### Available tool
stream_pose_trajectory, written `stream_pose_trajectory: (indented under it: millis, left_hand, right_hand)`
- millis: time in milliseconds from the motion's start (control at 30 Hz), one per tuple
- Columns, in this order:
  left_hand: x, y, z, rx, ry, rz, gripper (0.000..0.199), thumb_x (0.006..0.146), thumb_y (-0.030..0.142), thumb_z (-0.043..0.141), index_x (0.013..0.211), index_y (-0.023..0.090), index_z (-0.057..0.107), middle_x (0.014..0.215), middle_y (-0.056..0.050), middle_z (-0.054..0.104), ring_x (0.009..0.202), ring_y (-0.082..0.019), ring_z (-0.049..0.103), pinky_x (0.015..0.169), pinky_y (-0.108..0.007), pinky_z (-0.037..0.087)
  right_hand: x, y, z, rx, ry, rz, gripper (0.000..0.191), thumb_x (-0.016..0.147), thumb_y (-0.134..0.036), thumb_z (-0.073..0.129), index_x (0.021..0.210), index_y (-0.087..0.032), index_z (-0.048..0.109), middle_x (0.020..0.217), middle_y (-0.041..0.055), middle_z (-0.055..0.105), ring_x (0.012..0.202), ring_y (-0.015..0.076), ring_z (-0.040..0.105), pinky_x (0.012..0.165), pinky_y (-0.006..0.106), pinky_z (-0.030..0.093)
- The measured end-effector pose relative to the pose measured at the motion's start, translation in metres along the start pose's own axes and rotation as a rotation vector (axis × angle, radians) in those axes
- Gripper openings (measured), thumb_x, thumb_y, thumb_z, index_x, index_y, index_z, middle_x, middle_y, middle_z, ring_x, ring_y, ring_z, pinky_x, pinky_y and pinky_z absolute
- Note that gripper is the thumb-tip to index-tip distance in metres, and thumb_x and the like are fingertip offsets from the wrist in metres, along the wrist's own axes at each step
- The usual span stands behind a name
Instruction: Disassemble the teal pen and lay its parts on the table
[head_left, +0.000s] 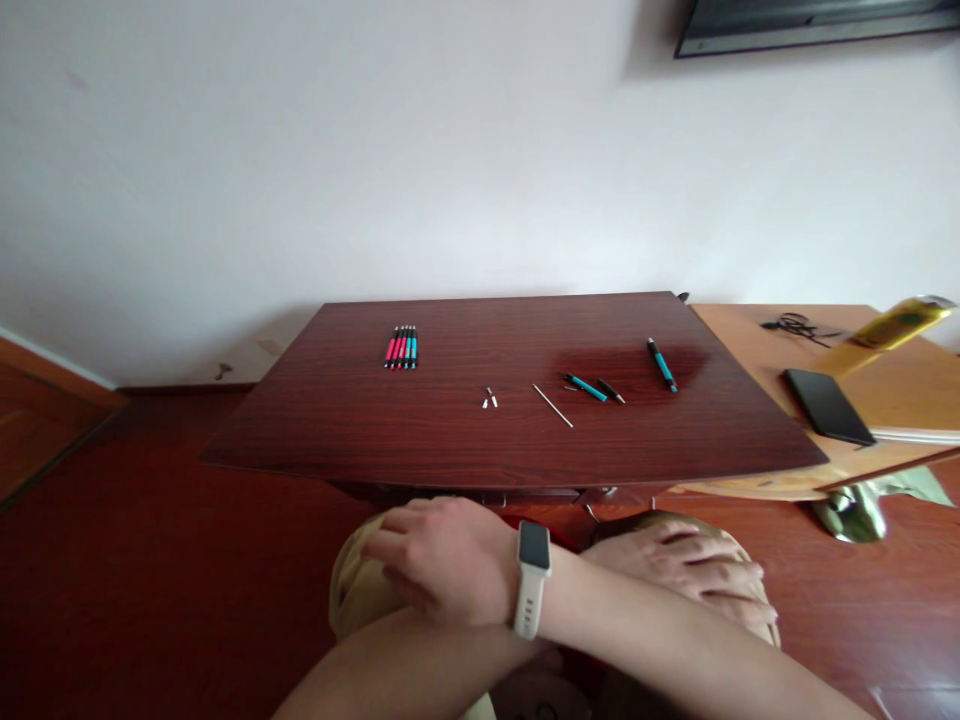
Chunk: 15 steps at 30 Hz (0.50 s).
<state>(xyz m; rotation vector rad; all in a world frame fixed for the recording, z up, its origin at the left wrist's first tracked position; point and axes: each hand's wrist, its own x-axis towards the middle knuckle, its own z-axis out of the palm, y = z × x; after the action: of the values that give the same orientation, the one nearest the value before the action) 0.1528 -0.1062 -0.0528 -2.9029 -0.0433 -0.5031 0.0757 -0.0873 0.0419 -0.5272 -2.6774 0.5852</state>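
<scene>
Dark red wood surface (360, 440) carries a taken-apart teal pen (586, 387) and its thin refill (553, 405) near the middle, untouched. Arms crossed, right hand (442, 570) and left hand (694, 572) rest flat and empty on the knees below the near edge. No step looks begun, and any pickup calls for uncrossing first.

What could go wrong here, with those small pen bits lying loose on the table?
1. The tiny parts and the thin rod lie loose on the smooth table; a careless sweep could send them onto the floor.
2. The right hand and left hand rest crossed on the knees; reaching out that way might knock the teal pen pieces.
</scene>
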Motion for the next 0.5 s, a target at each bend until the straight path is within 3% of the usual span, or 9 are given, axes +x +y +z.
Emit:
stream_pose_trajectory:
  millis: [100, 200, 300, 367, 433, 500]
  left_hand:
    - [-0.019, -0.017, -0.005, -0.036, -0.034, -0.071, 0.051, 0.120, 0.042, 0.038, 0.167, 0.037, 0.056, 0.180, -0.002, 0.047, 0.169, -0.023, 0.041, 0.136, -0.044, 0.037]
    - [-0.038, -0.043, -0.013, -0.076, -0.040, -0.295, 0.052, 0.120, 0.044, 0.038, 0.166, 0.029, 0.056, 0.181, -0.005, 0.046, 0.168, -0.027, 0.042, 0.139, -0.050, 0.032]
    - [-0.056, -0.068, -0.028, -0.143, -0.095, -0.525, 0.058, 0.118, 0.042, 0.042, 0.171, 0.020, 0.046, 0.178, -0.013, 0.048, 0.165, -0.032, 0.045, 0.137, -0.052, 0.036]
    - [-0.068, -0.082, -0.039, -0.155, -0.079, -0.636, 0.057, 0.115, 0.048, 0.050, 0.163, 0.019, 0.054, 0.168, -0.014, 0.060, 0.159, -0.036, 0.051, 0.134, -0.055, 0.038]
    - [-0.080, -0.092, -0.048, -0.117, -0.020, -0.705, 0.062, 0.113, 0.057, 0.053, 0.158, 0.015, 0.058, 0.166, -0.018, 0.060, 0.160, -0.038, 0.048, 0.136, -0.056, 0.035]
    - [-0.091, -0.100, -0.051, -0.078, 0.013, -0.746, 0.060, 0.113, 0.052, 0.055, 0.159, 0.014, 0.055, 0.169, -0.018, 0.056, 0.162, -0.035, 0.046, 0.137, -0.054, 0.035]
  right_hand:
    - [-0.019, 0.027, -0.024, 0.049, 0.144, 0.129, 0.028, 0.108, -0.017, 0.056, 0.134, -0.019, 0.067, 0.128, 0.0084, 0.076, 0.116, 0.0238, 0.070, 0.101, 0.038, 0.058]
    - [-0.043, 0.059, -0.047, -0.008, 0.346, 0.279, 0.033, 0.106, -0.008, 0.049, 0.131, -0.020, 0.067, 0.132, 0.0109, 0.075, 0.123, 0.0254, 0.068, 0.110, 0.042, 0.054]
    - [-0.066, 0.089, -0.063, -0.036, 0.558, 0.406, 0.034, 0.105, -0.009, 0.050, 0.129, -0.023, 0.069, 0.131, 0.0097, 0.074, 0.124, 0.0261, 0.069, 0.111, 0.043, 0.053]
    - [-0.080, 0.107, -0.066, -0.051, 0.654, 0.463, 0.031, 0.104, -0.012, 0.052, 0.127, -0.024, 0.069, 0.128, 0.0092, 0.075, 0.121, 0.0270, 0.070, 0.109, 0.043, 0.055]
    - [-0.092, 0.124, -0.061, -0.093, 0.730, 0.533, 0.028, 0.103, -0.013, 0.053, 0.123, -0.023, 0.070, 0.125, 0.0105, 0.075, 0.118, 0.0284, 0.072, 0.107, 0.044, 0.057]
    - [-0.102, 0.139, -0.049, -0.144, 0.763, 0.587, 0.029, 0.102, -0.013, 0.052, 0.124, -0.021, 0.070, 0.128, 0.0138, 0.075, 0.122, 0.0310, 0.070, 0.110, 0.048, 0.057]
